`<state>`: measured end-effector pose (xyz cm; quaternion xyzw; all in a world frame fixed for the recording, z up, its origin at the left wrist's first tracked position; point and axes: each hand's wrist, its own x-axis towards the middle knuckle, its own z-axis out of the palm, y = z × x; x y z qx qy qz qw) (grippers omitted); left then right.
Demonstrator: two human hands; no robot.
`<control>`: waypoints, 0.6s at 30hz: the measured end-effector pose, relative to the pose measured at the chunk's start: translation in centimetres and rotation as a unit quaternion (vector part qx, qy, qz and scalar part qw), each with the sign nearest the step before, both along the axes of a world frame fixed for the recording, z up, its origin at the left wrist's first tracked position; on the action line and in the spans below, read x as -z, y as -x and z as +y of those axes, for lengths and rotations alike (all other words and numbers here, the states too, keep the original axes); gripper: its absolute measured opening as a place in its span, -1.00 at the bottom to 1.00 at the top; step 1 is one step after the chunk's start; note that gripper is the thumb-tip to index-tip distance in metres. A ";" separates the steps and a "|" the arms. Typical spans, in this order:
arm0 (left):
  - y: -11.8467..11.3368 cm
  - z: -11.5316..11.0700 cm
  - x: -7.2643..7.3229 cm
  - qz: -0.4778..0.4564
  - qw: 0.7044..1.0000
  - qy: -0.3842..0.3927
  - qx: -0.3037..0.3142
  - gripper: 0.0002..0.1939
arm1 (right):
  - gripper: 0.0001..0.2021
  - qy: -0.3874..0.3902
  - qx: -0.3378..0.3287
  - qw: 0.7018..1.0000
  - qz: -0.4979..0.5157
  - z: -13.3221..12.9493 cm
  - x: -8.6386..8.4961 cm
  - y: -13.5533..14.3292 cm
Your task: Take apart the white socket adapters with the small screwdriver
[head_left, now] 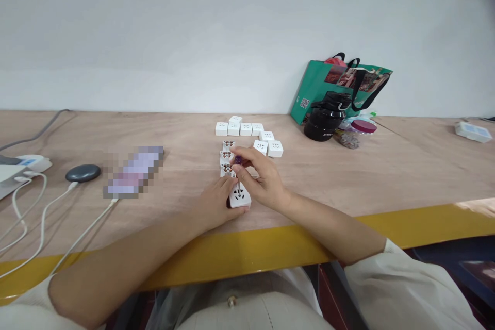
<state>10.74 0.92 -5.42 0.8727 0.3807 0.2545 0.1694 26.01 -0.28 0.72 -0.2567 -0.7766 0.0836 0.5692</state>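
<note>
My right hand [260, 175] grips the purple handle of a screwdriver [238, 160], its shaft pointing down. The tip meets the middle of a white socket [240, 197] with slotted holes, which lies near the table's front edge. From the left side, my left hand [216, 200] holds this socket between thumb and fingers. Just beyond my hands stands a column of open socket housings [227, 156] with copper-coloured parts inside, partly covered by my fingers. Farther back, several closed white sockets [246, 129] sit in a row, and more closed sockets [275, 148] lie to the right.
At the back right, a black flask [323, 118] and a lidded jar [353, 134] stand before a green bag [315, 85]. To the left lie a blurred phone [135, 171], a dark round device [83, 172] and white cables [43, 216]. Yellow edging [263, 250] runs along the table front.
</note>
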 end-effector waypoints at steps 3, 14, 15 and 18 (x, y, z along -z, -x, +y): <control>0.0 -0.1 -0.4 0.022 0.999 0.011 0.022 -0.37 | -0.75 0.031 -0.013 0.999 0.005 0.1 0.2 0.0; 0.0 -0.4 -0.9 0.026 1.000 0.010 0.012 -0.40 | -0.75 0.050 0.001 0.999 0.011 0.1 0.7 -0.1; 0.0 -0.4 -0.9 0.024 1.000 0.011 0.012 -0.40 | -0.74 0.045 -0.003 0.999 0.008 0.1 0.6 -0.1; 0.0 -0.5 -1.1 0.013 1.000 0.017 0.010 -0.41 | -0.69 0.057 -0.033 0.998 0.020 0.0 0.4 -0.1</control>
